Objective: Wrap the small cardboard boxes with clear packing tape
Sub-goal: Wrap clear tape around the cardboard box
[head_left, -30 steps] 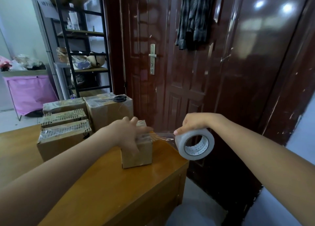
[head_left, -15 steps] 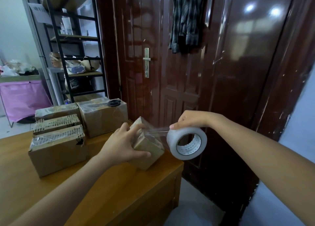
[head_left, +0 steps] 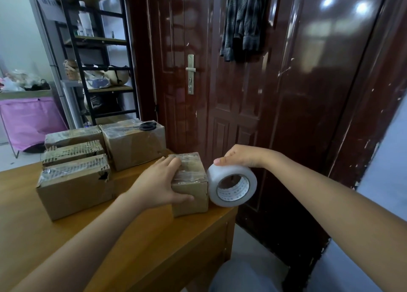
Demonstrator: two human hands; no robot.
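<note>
A small cardboard box (head_left: 191, 188) stands upright near the right corner of the wooden table (head_left: 141, 247), with clear tape across its top. My left hand (head_left: 157, 183) grips it from the left, fingers over the top and thumb on the front face. A roll of clear packing tape (head_left: 231, 185) sits tight against the box's right side. My right hand (head_left: 239, 156) holds the roll from above, fingers curled over its top.
Several taped cardboard boxes (head_left: 74, 181) are grouped at the table's back left; black scissors (head_left: 146, 126) lie on the largest one (head_left: 134, 144). A dark red door (head_left: 220, 82) stands right behind the table. A black shelf rack (head_left: 97, 60) is at the far left.
The box was tilted up on an edge half a second ago and now stands flat. The tape roll has moved in against the box's right side, closing the stretched strip of tape.
</note>
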